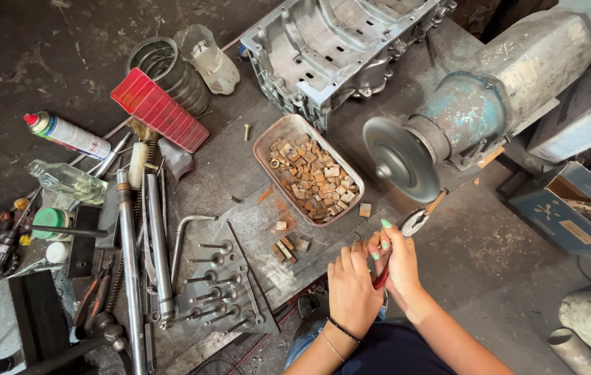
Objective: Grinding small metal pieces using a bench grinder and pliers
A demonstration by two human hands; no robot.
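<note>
Fingers (377, 244) of both hands grip red-handled pliers (381, 276)

Both forearms are bare from the wrist up to the lower edge of the picture, with no sleeve showing on either. The left hand (351, 288) wears two bands at the wrist: a thin black beaded bracelet (343, 329) lying across the wrist and, just below it along the forearm, a slimmer, pale, thread-like band (332, 345). The right hand (397, 262) carries no bracelet, ring or watch that can be made out. Its fingernails are painted a light mint green (386, 223), and the polish shows on at least three nails. Below the arms, a dark navy garment (386, 351) covers the lap, with a patch of blue denim fabric (304, 342) showing beside it.
</note>
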